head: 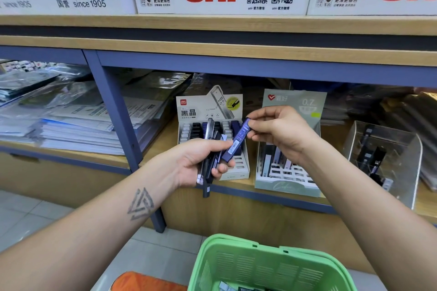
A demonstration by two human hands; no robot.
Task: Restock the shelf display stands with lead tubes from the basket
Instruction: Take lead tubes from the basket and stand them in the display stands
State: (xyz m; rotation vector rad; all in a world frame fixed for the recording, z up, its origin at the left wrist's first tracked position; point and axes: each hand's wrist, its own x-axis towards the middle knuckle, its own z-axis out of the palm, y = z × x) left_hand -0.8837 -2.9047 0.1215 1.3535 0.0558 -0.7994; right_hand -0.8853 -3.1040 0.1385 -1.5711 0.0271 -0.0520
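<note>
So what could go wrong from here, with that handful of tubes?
The left hand grips a loose bundle of lead tubes while the right hand pinches the blue tube; others may slip out. The blue tube could also land in the wrong stand: the white 0.5 stand or green 0.7 stand.

Bright, even indoor light, seemingly from overhead. Deep shade under the upper shelf, dimming the stock behind the display stand. Soft glare on plastic sleeves left of that stand. Strong wide-angle bowing of shelf edges toward the corners. Slight softness at frame edges; sharp near the stand.
</note>
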